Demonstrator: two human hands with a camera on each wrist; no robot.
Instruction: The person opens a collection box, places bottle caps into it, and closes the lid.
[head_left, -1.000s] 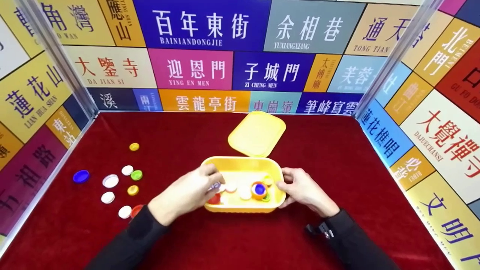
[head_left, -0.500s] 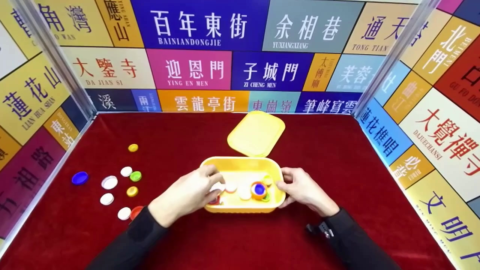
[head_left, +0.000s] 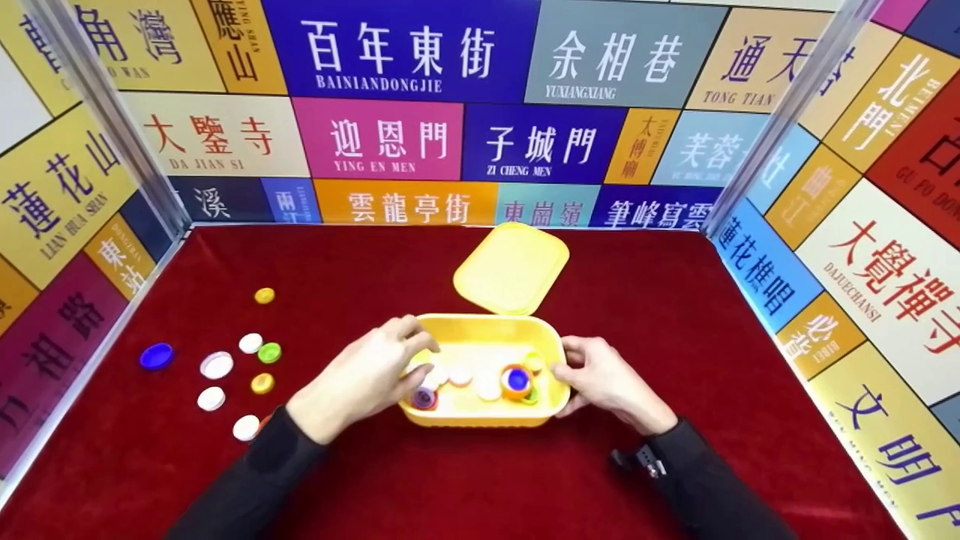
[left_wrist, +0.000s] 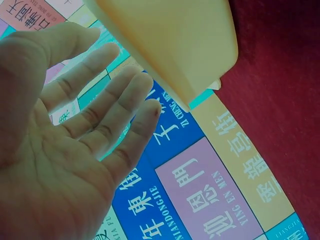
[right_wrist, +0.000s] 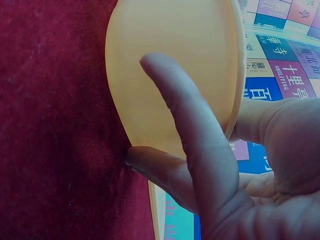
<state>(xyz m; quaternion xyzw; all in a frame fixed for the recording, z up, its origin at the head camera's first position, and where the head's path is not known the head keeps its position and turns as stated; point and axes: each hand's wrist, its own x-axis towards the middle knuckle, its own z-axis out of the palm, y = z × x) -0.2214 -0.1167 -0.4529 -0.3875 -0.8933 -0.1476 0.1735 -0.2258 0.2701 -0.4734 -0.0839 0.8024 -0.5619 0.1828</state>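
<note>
Head view: I've got my hands at the yellow box (head_left: pixel 480 421), sitting upright on the red worktop (head_left: pixel 637 285).
Left hand (head_left: pixel 367 375): mine's over the box's left end, fingers spread and relaxed, gripping nothing.
Right hand (head_left: pixel 606 379): here I'm pinching the right end wall, thumb over the rim, fingers outside.
Inside the box: purple cap (head_left: pixel 425 397) front left, near my left fingers; blue cap (head_left: pixel 517 379) nested in an orange one (head_left: pixel 517 392), right side; white caps (head_left: pixel 489 386) between.
Left of the box: 1 blue, 1 green, 2 yellow, 4 whitish loose caps (head_left: pixel 211 399), plus 1 red, partly hidden by my sleeve (head_left: pixel 255 465).
Lid (head_left: pixel 512 268): yellow, flat, just behind the box.
</note>
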